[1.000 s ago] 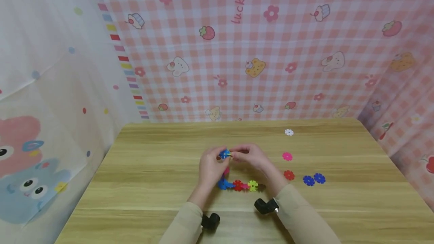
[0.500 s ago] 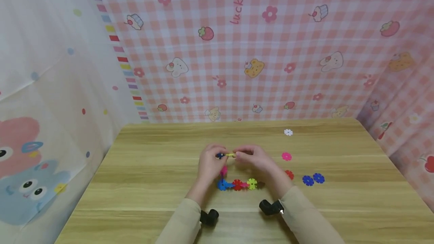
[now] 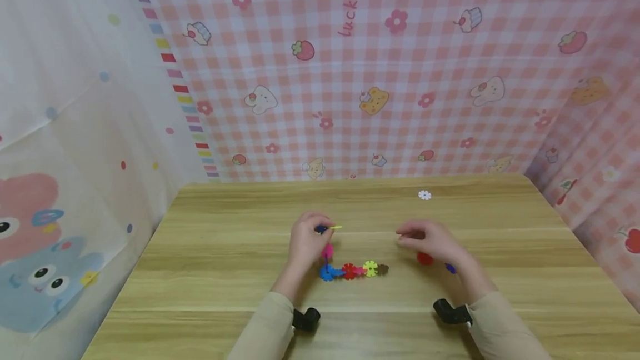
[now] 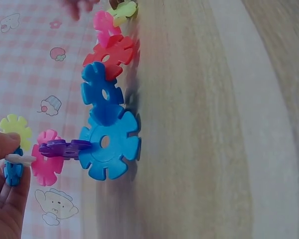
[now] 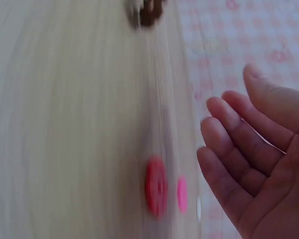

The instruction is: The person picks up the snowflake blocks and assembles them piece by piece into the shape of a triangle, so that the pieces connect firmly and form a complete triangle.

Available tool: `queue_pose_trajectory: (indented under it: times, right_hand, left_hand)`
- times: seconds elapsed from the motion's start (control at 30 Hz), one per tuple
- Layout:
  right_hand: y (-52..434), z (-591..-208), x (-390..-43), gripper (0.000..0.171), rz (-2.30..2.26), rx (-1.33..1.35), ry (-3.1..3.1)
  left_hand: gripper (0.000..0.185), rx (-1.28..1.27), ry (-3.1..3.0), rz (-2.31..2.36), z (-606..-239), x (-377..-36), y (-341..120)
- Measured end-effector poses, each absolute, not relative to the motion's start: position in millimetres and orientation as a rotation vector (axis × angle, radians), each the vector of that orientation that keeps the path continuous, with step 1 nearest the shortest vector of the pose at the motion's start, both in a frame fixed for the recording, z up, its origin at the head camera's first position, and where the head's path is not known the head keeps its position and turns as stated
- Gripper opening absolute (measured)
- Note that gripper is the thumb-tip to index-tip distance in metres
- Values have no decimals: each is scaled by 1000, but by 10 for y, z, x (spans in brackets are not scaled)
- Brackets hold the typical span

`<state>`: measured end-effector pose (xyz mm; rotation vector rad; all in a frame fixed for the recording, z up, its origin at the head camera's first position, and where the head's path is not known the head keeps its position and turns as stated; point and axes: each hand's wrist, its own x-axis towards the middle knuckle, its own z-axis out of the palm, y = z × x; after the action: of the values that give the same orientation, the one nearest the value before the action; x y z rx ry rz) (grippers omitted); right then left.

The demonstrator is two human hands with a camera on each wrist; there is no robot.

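Note:
My left hand (image 3: 309,242) pinches the raised end of a chain of slotted plastic snowflake discs. At that end, the left wrist view shows a yellow disc (image 4: 17,129) beside the thumb, a small blue disc (image 4: 13,173) and a white piece (image 4: 21,159). A pink disc (image 4: 47,167) and a purple disc (image 4: 65,148) link these to a large blue disc (image 4: 122,147). From there the chain runs along the table through a red disc (image 3: 348,271) and a yellow-green disc (image 3: 370,269) to a brown disc (image 3: 383,269). My right hand (image 3: 434,240) hovers, fingers loosely bent, holding nothing.
Below my right hand lies a loose red disc (image 3: 424,259). A dark blue disc (image 3: 451,268) shows partly beside the wrist. Toward the back is a white disc (image 3: 424,195). A loose pink disc (image 5: 182,194) appears in the right wrist view. Patterned cloth (image 3: 320,71) hangs behind the table.
My right hand has let go of the yellow disc and moved right, over the loose discs. The left hand stays in place, with the yellow disc now sticking out from its fingertips.

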<state>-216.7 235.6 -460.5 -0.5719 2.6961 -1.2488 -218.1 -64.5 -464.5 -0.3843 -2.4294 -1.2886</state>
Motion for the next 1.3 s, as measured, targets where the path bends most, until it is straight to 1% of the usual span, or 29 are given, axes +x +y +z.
queue_pose_trajectory:
  times: [0.2,0.43,0.67,1.1,1.3]
  right_hand:
    - [2664,-4628,-2106,27,-1208,-577,2673]
    - [2825,-4708,-2087,29,-1066,-630,2677]
    - [2874,-4780,-2101,30,-1118,-622,2635]
    - [2905,-4896,-2129,25,-1132,-758,2660]
    - [2825,-4849,-2122,23,-1134,-688,2657]
  left_hand:
    - [11,-371,-2434,-1297,-4662,-2185,-663]
    - [12,-363,-2441,-1308,-4657,-2180,-664]
    - [11,-360,-2421,-1319,-4646,-2177,-652]
    - [10,-369,-2403,-1345,-4664,-2167,-635]
    - [10,-360,-2410,-1326,-4679,-2164,-640]
